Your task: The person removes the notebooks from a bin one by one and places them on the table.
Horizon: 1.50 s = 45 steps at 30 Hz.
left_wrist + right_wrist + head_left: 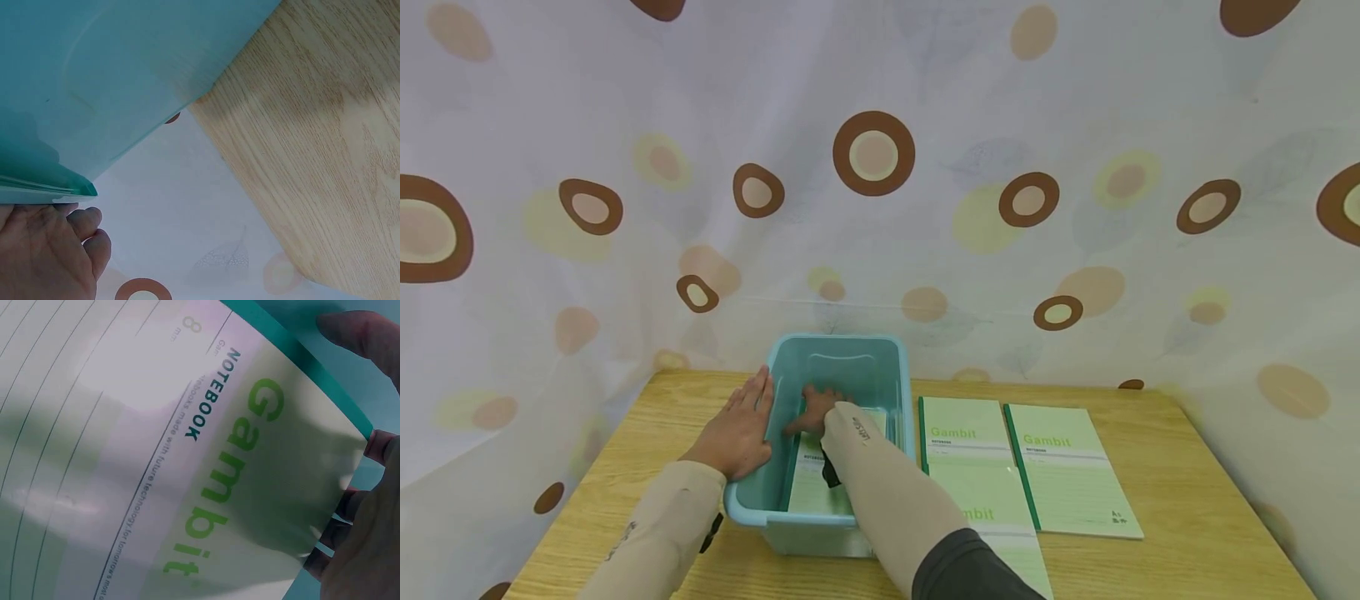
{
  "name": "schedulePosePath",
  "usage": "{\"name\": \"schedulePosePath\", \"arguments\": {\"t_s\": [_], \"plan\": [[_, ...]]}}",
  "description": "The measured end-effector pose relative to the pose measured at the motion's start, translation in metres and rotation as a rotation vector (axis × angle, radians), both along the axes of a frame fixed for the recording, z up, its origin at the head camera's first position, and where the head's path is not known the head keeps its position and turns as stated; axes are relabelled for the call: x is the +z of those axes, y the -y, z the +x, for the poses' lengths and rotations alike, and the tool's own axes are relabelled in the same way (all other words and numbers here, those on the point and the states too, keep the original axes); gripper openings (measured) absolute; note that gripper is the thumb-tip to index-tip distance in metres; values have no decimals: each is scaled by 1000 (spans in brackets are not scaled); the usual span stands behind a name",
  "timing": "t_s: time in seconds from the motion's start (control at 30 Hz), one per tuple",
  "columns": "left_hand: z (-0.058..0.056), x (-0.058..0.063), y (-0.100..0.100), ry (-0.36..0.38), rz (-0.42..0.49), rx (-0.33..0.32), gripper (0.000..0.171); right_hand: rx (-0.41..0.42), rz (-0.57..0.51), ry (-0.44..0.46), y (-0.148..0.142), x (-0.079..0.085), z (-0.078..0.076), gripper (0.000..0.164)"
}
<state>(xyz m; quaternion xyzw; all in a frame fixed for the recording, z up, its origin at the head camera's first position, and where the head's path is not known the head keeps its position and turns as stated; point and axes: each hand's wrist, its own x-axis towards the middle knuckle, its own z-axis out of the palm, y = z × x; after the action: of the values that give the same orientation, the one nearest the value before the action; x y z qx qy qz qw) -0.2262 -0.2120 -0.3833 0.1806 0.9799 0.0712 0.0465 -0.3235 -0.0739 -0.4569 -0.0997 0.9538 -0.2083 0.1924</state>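
A light blue plastic bin [835,535] stands on the table with a pale green Gambit notebook [815,485] lying inside it. My left hand [739,429] rests against the bin's left rim, its fingers stretched along the edge. In the left wrist view, the left palm [47,253] lies along the rim. My right hand [815,410] reaches down into the bin, over the far end of the notebook. The right wrist view shows the notebook cover [206,469] close up; the right fingers [347,503] meet its top edge, their tips hidden, while the thumb stands apart beside the green spine.
Right of the bin lie three more Gambit notebooks: one at the back [966,429], one in front [992,517] overlapping it, and one to the right [1071,471]. The wooden table [1195,517] meets a patterned cloth backdrop [940,275] behind and at both sides.
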Motion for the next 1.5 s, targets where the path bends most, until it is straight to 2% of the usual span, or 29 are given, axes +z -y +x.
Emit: {"name": "schedulePosePath", "arguments": {"t_s": [0.3, 0.57, 0.77, 1.13, 1.5], "plan": [[0, -1, 1, -2, 12, -10, 79, 52, 1, -50, 2, -3, -4, 68], [1, -1, 2, -10, 16, -12, 79, 64, 64, -52, 6, 11, 4, 61], [0, -2, 2, -6, 21, -2, 79, 70, 108, -50, 8, 15, 5, 64], [2, 1, 2, -11, 26, -21, 78, 67, 167, -74, 11, 6, -3, 66], [2, 2, 1, -15, 30, -20, 78, 50, 178, -141, 10, 15, 2, 65]]}}
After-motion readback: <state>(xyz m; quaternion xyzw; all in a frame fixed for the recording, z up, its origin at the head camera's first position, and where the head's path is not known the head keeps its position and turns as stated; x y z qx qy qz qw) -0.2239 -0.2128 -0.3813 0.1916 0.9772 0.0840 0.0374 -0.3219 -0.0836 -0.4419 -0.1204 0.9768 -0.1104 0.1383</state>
